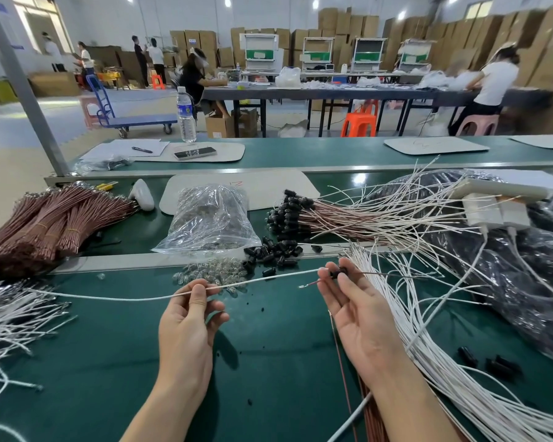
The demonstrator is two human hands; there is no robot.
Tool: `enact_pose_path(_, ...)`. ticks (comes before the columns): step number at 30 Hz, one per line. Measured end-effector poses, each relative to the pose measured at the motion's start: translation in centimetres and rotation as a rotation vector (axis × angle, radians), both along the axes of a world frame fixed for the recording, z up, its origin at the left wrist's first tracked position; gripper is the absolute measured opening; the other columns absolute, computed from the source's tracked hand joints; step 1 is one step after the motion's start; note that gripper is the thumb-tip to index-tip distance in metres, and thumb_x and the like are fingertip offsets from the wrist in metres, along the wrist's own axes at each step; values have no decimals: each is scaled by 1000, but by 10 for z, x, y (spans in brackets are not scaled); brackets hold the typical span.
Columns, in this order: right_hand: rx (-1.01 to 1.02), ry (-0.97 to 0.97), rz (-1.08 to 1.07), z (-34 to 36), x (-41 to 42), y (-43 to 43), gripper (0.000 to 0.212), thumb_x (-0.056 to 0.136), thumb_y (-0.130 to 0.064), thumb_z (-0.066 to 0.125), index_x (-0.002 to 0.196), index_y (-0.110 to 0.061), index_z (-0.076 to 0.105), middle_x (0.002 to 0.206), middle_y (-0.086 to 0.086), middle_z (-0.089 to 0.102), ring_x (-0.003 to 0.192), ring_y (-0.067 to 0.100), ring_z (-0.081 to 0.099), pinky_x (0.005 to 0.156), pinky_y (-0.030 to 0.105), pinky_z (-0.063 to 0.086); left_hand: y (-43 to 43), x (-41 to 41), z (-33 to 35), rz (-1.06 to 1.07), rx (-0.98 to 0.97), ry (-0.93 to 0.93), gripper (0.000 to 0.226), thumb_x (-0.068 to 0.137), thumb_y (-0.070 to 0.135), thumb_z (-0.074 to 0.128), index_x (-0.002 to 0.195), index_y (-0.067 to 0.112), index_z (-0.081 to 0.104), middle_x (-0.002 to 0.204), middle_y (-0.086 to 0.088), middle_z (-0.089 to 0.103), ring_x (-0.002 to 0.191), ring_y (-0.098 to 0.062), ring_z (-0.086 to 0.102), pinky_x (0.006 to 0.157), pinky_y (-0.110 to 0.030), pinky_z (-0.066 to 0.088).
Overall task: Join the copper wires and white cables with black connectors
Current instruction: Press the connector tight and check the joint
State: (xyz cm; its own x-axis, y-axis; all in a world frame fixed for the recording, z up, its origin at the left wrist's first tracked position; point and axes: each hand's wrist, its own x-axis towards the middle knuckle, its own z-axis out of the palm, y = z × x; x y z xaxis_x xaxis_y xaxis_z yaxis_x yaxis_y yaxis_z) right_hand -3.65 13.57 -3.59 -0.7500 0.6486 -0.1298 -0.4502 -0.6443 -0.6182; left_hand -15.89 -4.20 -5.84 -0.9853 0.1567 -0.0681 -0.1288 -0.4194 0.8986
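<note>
Clearly the person was in the middle of one joint; the left hand [189, 317] pinched a white cable [109, 297] between thumb and forefinger, near its right part, so that the free end pointed straight toward the right hand [355, 317]; the rest of the cable trailed away to the left over the green mat [268, 362]. The right hand gripped a black connector [338, 273] at its fingertips, with the palm turned up, probably to keep the opening in sight; a thin copper wire [340, 355] ran down below this hand, and its stripped tip [307, 284] showed just beside the cable end. Whether the cable had already entered the connector, I could not tell. Loose connectors [275, 252] lay near, within easy reach; finished pairs [332, 212] were piled further back.
</note>
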Motion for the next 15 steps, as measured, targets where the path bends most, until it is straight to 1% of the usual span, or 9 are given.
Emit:
enact_pose_path(2,0,3,1,-1,0,0,26,97,4,50,116,-5,65,97,13,72,95,25,74,79,29,61,1,0,0,-1,-1,-4,16,104,18,51,98,14,65,75,8,71,58,-4,62,54,-18,55)
enact_pose_path(7,0,28,27,-2,0,2,32,84,-2,60,114,-10,70,100,11,72,97,26,73,81,33,61,1,1,1,1,-5,-7,16,104,17,51,98,14,65,75,8,71,57,-4,61,52,-19,54)
enact_pose_path(11,37,12,38,-3,0,3,29,85,-5,60,109,-16,73,101,5,73,95,24,74,79,34,61,1,2,1,-2,-8,-6,16,104,18,51,98,13,65,75,8,71,57,-4,61,52,-19,54)
enact_pose_path(15,57,4,50,-3,0,0,30,85,-5,61,108,-17,74,104,6,73,97,24,74,79,33,61,0,2,2,-5,6,-22,16,104,18,52,98,13,66,75,8,71,58,-4,60,52,-19,54)
